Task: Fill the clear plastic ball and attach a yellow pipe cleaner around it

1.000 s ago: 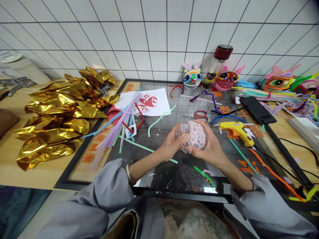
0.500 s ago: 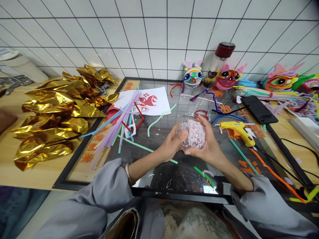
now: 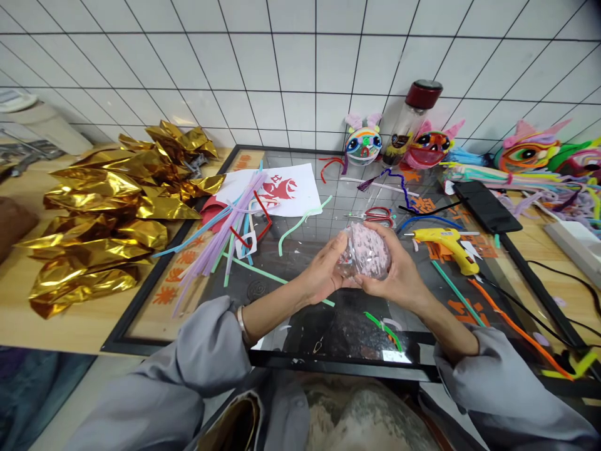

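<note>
Desk point(image 3: 61, 332): gold foil point(image 3: 103, 185) at left, yellow glue gun point(image 3: 441, 238) at right. Left hand point(image 3: 323, 272), right hand point(image 3: 404, 275): grip closed around pink-and-clear ball point(image 3: 370, 250). Ball between both, above desk, scissors point(image 3: 369, 218) just beyond. Just changed: left hand's thumb shifted from ball's front to upper side, baring clear part; hold seemingly being adjusted.

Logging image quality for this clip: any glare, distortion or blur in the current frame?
Head view: bright highlights on the gold foil, a white glare patch near the front of the dark tabletop; head view: wall tiles stretch toward the corners; head view: fine detail on the ball looks soft.
</note>
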`<state>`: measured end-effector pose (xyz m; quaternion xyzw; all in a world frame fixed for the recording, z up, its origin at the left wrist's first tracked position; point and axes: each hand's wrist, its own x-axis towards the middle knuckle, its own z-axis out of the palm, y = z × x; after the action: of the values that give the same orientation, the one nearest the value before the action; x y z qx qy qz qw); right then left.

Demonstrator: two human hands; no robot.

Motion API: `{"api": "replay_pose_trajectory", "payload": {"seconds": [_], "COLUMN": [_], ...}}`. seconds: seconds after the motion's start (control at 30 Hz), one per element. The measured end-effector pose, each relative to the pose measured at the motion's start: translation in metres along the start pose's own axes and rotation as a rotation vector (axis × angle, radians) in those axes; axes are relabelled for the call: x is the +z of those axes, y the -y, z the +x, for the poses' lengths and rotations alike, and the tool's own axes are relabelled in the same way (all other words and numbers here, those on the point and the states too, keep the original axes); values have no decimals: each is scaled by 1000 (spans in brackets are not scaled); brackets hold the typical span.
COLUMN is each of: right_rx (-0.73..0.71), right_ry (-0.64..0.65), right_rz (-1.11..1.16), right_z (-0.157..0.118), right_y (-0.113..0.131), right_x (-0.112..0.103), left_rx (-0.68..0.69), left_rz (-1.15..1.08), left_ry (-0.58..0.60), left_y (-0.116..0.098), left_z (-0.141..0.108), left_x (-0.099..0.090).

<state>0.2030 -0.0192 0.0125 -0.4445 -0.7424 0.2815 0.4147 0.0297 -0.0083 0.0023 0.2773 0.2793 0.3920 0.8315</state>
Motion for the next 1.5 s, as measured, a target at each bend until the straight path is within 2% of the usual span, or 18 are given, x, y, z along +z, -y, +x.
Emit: {"api": "replay_pose_trajectory", "payload": {"seconds": [0.2,0.6,0.83,1.2,1.5], "right_rx": [41,7,68,121,140], "right_ry": [62,-108,-86,-176,-189], "right_rz": [56,9,67,81,134], "right_z": [1,-1,-3,-3,-2], "right_y": [0,6,12,13,15], "right_x": [-4,8,6,11,7], "left_rx": [23,101,95,117,114], "left_rz": [1,26,35,28,23], "left_ry": [-33,-119,-147,-144,-156], "left_y": [2,8,8,11,13], "left_z": [1,3,-2,-3,-4], "left_x": [-1,6,11,14,14]}}
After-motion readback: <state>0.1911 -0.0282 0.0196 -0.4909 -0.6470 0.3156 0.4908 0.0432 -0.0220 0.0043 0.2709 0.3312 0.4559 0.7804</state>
